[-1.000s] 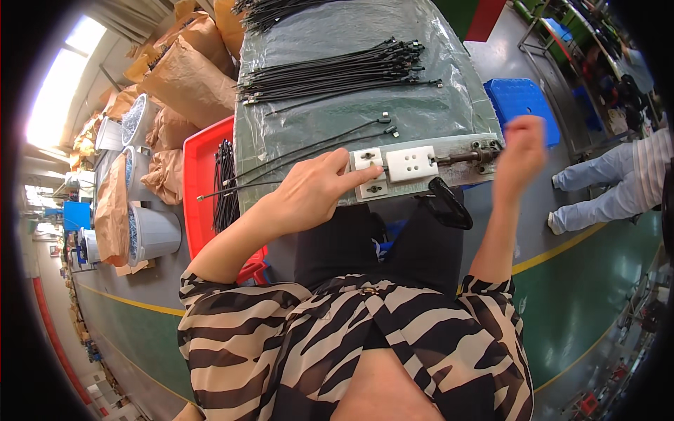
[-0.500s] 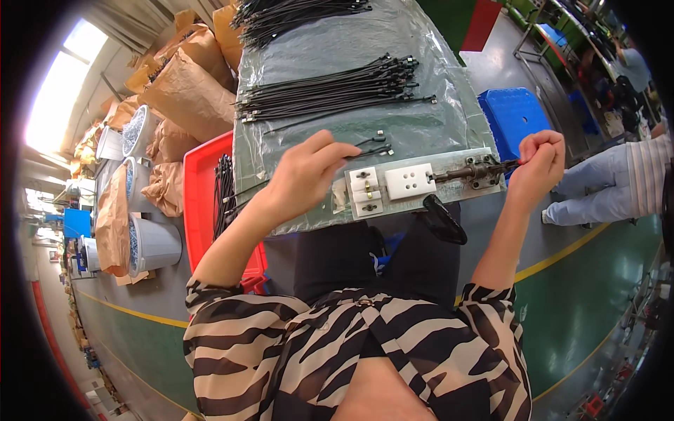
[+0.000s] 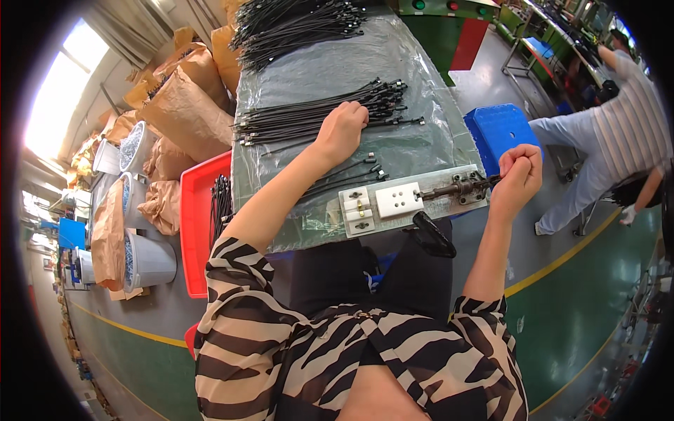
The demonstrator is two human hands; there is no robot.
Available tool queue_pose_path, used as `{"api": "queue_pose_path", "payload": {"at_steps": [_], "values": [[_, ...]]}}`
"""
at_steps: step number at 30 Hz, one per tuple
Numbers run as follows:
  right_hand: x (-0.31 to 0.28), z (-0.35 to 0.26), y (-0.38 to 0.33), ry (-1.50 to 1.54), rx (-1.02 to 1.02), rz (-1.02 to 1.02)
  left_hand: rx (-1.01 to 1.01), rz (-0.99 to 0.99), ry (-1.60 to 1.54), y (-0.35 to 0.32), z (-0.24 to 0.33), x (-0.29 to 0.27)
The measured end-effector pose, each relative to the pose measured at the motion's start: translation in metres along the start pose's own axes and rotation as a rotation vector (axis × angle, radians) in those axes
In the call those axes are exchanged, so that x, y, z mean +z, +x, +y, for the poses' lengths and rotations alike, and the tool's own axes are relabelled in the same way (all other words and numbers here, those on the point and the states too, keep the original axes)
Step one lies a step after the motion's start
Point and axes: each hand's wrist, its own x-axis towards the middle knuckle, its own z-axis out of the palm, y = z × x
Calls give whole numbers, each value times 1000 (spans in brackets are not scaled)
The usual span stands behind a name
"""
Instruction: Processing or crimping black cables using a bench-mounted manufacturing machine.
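Note:
My left hand (image 3: 342, 130) rests at the near side of a bundle of black cables (image 3: 295, 119) with small metal end fittings. Its fingers are curled, and their tips and whatever they pinch are hidden. A few loose black cables (image 3: 351, 170) lie just nearer to me. At the table's near edge, a metal plate (image 3: 393, 226) bears a white block with holes (image 3: 399, 199), a slotted white block (image 3: 357, 210) and a dark metal toggle clamp (image 3: 460, 189). My right hand (image 3: 518, 175) is closed around the clamp's handle at its right end. A black grip (image 3: 434, 236) hangs below the plate.
Another heap of black cables (image 3: 295, 28) lies at the table's far end. A red tray (image 3: 191, 231) with more cables stands left; paper sacks (image 3: 186, 105) and grey buckets (image 3: 153, 263) lie beyond. At right are a blue stool (image 3: 500, 130) and a person (image 3: 618, 133).
My left hand has moved away from me, from the loose cables to the bundle. My right hand stays at the clamp's end. The person at right has shifted and shows more fully.

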Motion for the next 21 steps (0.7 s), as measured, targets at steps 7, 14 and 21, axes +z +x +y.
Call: {"api": "queue_pose_path", "payload": {"at_steps": [7, 14, 21], "values": [[-11, 19, 7, -38, -34, -5, 167, 119, -141, -22, 53, -53], [-54, 64, 31, 484, 305, 123, 111, -40, -176, -127, 70, -65], [-47, 64, 20, 459, 313, 158, 92, -140, -217, -146, 63, -52]]}}
